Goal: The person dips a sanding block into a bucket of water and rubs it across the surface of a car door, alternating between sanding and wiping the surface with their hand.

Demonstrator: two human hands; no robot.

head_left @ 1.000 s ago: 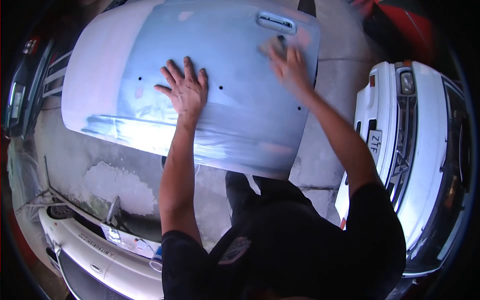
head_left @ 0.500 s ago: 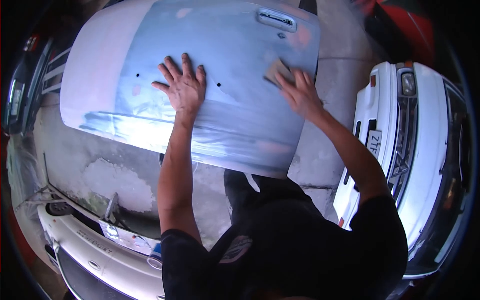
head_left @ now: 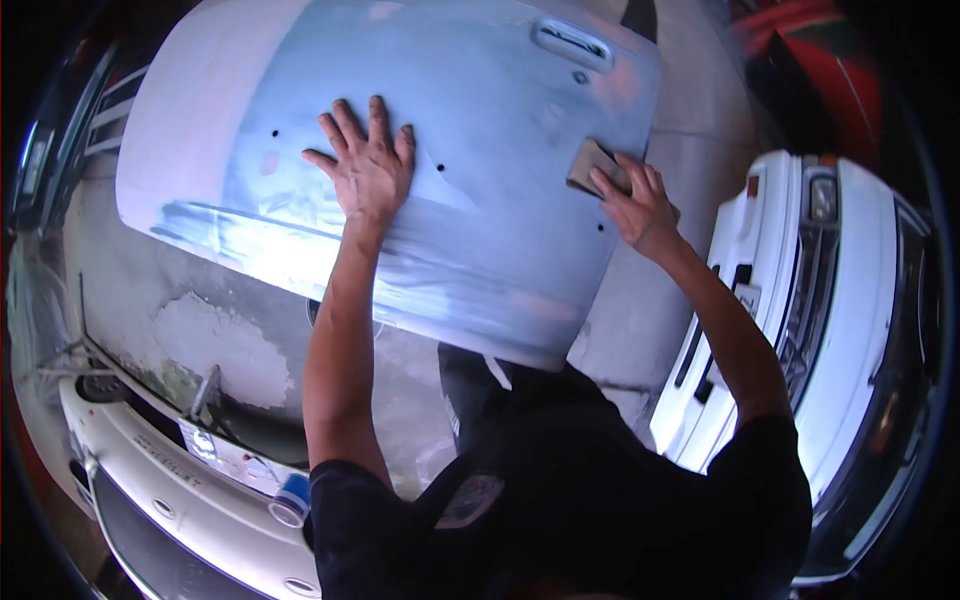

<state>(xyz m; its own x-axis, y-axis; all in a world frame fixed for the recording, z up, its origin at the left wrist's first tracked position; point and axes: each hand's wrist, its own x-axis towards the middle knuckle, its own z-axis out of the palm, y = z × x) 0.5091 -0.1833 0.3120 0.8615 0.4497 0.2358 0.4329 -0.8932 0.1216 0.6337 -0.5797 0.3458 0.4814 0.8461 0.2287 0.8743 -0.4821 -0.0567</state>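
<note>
A large car panel (head_left: 480, 110), pale pink at the left and blue-grey over the rest, lies in front of me. My left hand (head_left: 372, 175) rests flat on it with fingers spread, between two small dark holes. Near the panel's right edge, my right hand (head_left: 638, 205) grips a brown sanding pad (head_left: 598, 168) and presses it against the surface. The pad's exact make-up cannot be told. Above it, a recessed handle (head_left: 573, 43) is set into the panel.
A white car front (head_left: 850, 250) stands at the right. At the lower left is a cream car part (head_left: 190, 500) with a blue and white container (head_left: 291, 498) on it. A metal stand (head_left: 205, 392) is beside it. Something red (head_left: 825, 80) is at the upper right.
My right hand has moved right and slightly down with the pad, uncovering a small dark hole near the panel's edge. My left hand stays in place on the panel.
</note>
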